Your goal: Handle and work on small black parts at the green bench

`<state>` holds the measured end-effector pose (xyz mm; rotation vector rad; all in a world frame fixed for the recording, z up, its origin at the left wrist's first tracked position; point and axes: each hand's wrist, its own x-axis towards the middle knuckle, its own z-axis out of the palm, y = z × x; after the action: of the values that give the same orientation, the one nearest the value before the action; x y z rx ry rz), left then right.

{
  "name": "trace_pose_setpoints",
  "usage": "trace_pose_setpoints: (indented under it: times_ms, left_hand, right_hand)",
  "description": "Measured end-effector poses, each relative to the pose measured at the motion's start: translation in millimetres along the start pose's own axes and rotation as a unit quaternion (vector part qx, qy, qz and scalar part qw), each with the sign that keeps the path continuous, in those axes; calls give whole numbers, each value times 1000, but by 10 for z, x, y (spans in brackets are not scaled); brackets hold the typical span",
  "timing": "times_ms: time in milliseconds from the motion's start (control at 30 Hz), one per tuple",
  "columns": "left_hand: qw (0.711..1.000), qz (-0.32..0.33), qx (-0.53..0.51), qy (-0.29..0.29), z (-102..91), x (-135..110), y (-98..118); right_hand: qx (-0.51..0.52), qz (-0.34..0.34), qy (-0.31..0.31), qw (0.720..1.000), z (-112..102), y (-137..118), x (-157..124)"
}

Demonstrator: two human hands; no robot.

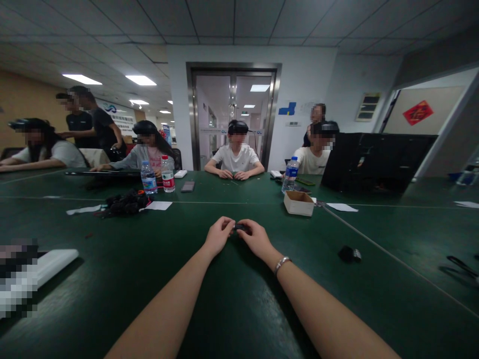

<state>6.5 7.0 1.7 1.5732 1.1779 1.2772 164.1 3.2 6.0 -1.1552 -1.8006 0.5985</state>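
Both my hands meet over the green table (149,279), a little ahead of the middle. Between them is a small dark object (239,227), black and short; its kind is too small to make out. My left hand (219,234) pinches its left end with thumb and fingers. On the other end, my right hand (258,239) has its fingers closed too, with a silver bracelet (282,265) round the wrist. To the right on the table lies a small black piece with a shiny silver end (350,254).
Beyond my hands stand an open cardboard box (298,203), a water bottle (290,174) and a large black monitor (377,162). Bundled black cables (127,202) and two bottles (159,177) are at the left. Across the table sits a person (235,157) in white; others sit nearby.
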Motion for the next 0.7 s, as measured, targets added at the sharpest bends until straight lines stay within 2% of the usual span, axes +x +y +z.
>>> trace_pose_setpoints:
  times_ms: [133,233,367,567,700]
  left_hand:
    - [1000,25,10,10,-12,-1,14]
    - [999,34,-15,1,-27,-21,75]
    - [998,27,-58,-14,-42,-49,154]
    - [997,12,-71,-23,-38,-61,184]
    - [998,-33,-45,-13,-8,-42,132]
  right_hand:
    - [-5,3,7,1000,7,10,2]
    - [41,22,8,999,16,21,2]
    - [111,58,11,992,0,2,3]
    - [111,74,-3,991,-42,-21,14]
    - [114,70,-1,991,-38,-15,12]
